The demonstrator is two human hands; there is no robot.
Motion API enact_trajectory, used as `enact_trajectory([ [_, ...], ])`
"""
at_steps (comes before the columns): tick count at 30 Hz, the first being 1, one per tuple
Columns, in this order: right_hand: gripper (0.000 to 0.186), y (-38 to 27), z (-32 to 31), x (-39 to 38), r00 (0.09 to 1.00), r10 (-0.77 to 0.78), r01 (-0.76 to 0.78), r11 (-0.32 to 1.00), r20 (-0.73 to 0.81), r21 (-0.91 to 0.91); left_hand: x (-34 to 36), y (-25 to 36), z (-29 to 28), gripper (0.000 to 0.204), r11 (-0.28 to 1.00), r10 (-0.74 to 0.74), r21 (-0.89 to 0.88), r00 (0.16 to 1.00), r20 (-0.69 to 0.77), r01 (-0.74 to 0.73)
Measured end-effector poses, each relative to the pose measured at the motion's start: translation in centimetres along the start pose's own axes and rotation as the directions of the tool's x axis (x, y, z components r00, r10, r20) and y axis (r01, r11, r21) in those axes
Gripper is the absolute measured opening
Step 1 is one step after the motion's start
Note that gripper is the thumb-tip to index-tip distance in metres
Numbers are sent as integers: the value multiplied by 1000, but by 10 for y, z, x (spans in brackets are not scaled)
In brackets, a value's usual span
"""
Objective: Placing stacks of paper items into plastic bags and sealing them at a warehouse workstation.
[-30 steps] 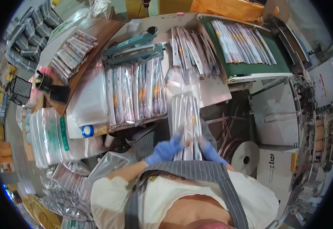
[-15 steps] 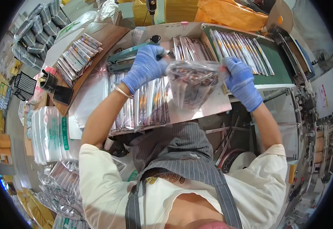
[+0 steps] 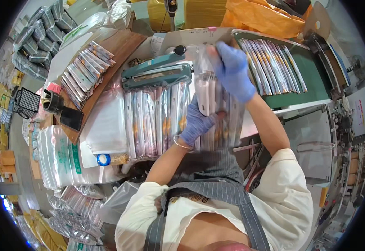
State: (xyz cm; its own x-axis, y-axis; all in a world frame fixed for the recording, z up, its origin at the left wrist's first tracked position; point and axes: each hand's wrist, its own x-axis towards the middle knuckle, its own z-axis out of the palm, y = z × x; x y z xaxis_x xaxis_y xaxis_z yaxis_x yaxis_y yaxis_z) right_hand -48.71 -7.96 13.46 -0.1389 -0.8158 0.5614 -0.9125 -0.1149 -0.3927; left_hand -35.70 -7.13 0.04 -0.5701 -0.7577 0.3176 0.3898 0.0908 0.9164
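white surface (image 3: 248,125) spans centre frame; left blue-gloved fingers (image 3: 200,120), now lower, grip a clear plastic-bagged bundle (image 3: 209,100); right fingers (image 3: 225,52) pinch its top.

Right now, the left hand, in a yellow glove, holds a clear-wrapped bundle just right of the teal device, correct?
Not quite: the glove is blue, as the head view shows. The left hand does hold the clear-wrapped bundle just right of the teal device.

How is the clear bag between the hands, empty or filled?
Filled, at least partly: flat packets show through the clear bag the left hand grips. With the blur, I cannot tell whether it's full.
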Motion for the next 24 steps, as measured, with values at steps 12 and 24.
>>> enact_trajectory([
  [12, 18, -6, 187, 58, 908, 414, -243, 649, -67, 721, 19, -31, -223, 27, 835, -550, -72, 824, -139, 546],
  [24, 12, 80, 250, 0, 812, 582, -290, 350, 36, 891, 12, -45, -240, 59, 782, -485, 291, 832, -271, 551],
])
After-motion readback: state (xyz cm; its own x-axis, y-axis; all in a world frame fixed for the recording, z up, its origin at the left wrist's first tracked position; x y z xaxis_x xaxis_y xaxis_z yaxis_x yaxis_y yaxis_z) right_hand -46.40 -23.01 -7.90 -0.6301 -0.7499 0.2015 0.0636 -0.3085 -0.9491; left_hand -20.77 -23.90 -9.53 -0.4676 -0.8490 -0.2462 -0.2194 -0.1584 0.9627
